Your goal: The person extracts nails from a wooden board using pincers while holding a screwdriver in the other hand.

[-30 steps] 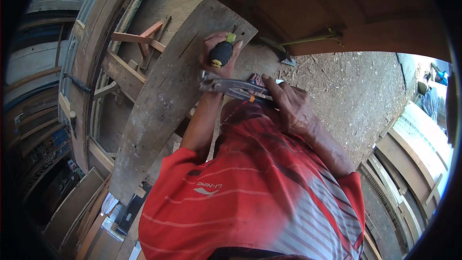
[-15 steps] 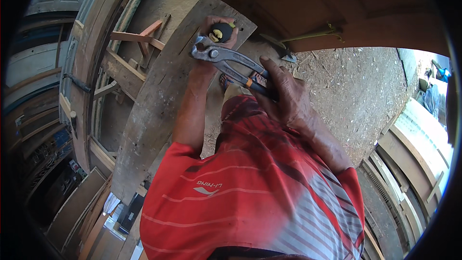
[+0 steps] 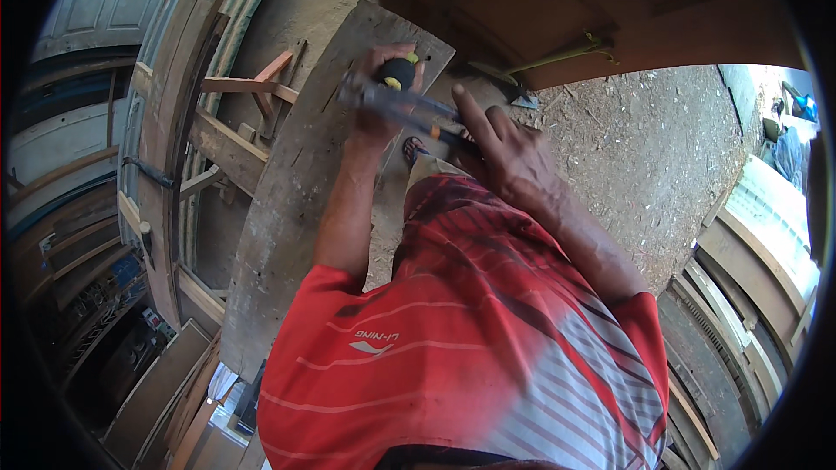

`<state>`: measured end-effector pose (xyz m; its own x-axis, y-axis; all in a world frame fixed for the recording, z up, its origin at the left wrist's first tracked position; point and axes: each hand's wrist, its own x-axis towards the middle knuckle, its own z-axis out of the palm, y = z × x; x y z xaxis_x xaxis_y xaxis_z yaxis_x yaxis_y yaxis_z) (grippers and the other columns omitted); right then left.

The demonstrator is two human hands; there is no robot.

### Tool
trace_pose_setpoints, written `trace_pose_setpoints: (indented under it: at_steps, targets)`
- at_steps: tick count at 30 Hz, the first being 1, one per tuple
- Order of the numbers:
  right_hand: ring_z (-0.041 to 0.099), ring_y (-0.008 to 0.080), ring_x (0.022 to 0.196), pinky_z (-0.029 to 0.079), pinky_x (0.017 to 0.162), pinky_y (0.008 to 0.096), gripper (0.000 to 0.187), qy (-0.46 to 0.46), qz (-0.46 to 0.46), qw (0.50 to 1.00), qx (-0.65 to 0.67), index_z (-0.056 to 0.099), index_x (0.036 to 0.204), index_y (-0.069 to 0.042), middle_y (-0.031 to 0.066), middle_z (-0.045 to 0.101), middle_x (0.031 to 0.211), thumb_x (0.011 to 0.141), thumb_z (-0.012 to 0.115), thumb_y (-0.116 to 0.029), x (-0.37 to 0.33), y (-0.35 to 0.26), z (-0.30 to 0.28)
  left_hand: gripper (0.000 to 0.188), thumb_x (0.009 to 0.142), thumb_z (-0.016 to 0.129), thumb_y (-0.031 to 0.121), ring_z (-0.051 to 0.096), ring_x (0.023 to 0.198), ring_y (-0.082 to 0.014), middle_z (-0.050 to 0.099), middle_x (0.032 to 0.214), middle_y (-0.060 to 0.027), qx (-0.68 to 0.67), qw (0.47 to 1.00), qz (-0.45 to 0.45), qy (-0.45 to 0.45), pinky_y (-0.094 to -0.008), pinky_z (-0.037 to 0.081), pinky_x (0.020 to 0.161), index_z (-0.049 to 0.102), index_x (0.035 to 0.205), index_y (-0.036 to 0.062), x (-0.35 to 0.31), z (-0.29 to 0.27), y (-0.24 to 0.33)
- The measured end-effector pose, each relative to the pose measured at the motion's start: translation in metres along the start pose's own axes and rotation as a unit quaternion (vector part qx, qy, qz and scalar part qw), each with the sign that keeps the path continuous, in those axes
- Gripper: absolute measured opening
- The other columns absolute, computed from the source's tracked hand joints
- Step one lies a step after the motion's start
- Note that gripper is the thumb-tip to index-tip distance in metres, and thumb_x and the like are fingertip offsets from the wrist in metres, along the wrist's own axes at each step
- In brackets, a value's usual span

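Note:
My left hand (image 3: 376,59) is closed round a rounded black and yellow handle (image 3: 399,70) above the far end of a worn wooden plank bench (image 3: 292,187). The handle's end faces up, and whatever lies below it is hidden by my hand. In my right hand (image 3: 521,157) I grip a pair of end-cutting pincers (image 3: 402,108) by its dark handles, with the index finger stretched out along them. The pincers are smeared by motion. Their metal head crosses over my left hand, just beside the black and yellow handle; whether they touch cannot be told.
A brown wooden panel (image 3: 575,17) stands at the far right, with a saw-like blade (image 3: 492,72) near its lower edge. Wooden frames and a thick post (image 3: 165,148) rise on the left. Stacked boards (image 3: 758,270) lie at the right. My sandalled foot (image 3: 414,150) shows beside the bench.
The pincers have gone from sharp to blurred, with their head slightly lower and left. My right index finger has straightened away from the handles. The left hand keeps its grip while the view shifts slightly.

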<state>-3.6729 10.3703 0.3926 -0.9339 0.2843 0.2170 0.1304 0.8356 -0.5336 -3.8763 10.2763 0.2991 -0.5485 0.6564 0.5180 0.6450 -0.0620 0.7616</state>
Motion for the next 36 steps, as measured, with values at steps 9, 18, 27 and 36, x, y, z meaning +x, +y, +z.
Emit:
trace_pose_setpoints:
  at_steps: [9, 18, 27, 36]
  targets:
    - [0.060, 0.0173, 0.059, 0.051, 0.050, 0.0355, 0.072, 0.061, -0.178, 0.982, 0.023, 0.043, 0.150, -0.005, 0.0062, 0.051, 0.077, 0.086, 0.068, -0.025, 0.000, -0.001, -0.007, 0.034, 0.079, 0.080, -0.003, 0.071, 0.094, -0.0305, 0.071, 0.104, -0.0156, -0.002, 0.999, -0.049, 0.015, -0.0395, 0.057, 0.079, 0.056, 0.102, 0.0035, -0.001, 0.001, 0.003]
    - [0.059, 0.0175, 0.056, 0.048, 0.047, 0.0335, 0.069, 0.052, -0.158, 0.986, 0.009, 0.045, 0.148, -0.005, 0.0050, 0.051, 0.077, 0.084, 0.066, -0.019, -0.003, -0.019, -0.011, 0.038, 0.077, 0.080, -0.006, 0.069, 0.097, -0.0302, 0.069, 0.107, -0.0168, 0.001, 0.999, -0.019, 0.026, -0.0389, 0.056, 0.083, 0.056, 0.104, 0.0035, -0.007, -0.001, -0.002]
    - [0.061, 0.0202, 0.057, 0.051, 0.049, 0.0360, 0.068, 0.004, -0.157, 0.987, 0.028, 0.044, 0.148, -0.005, 0.0062, 0.054, 0.078, 0.087, 0.067, -0.021, -0.002, -0.026, -0.006, 0.037, 0.079, 0.079, -0.004, 0.069, 0.097, -0.0298, 0.069, 0.109, -0.0174, -0.017, 0.999, -0.010, 0.040, -0.0387, 0.056, 0.084, 0.055, 0.106, 0.0041, -0.012, 0.001, -0.011]
    - [0.056, 0.0167, 0.057, 0.049, 0.048, 0.0349, 0.066, -0.029, -0.133, 0.991, -0.021, 0.049, 0.145, -0.006, 0.0024, 0.049, 0.074, 0.084, 0.072, -0.018, 0.000, -0.027, -0.001, 0.036, 0.082, 0.076, -0.006, 0.068, 0.105, -0.0271, 0.068, 0.115, -0.0167, -0.034, 0.998, -0.020, 0.049, -0.0372, 0.055, 0.089, 0.055, 0.108, 0.0046, -0.019, 0.006, -0.015]
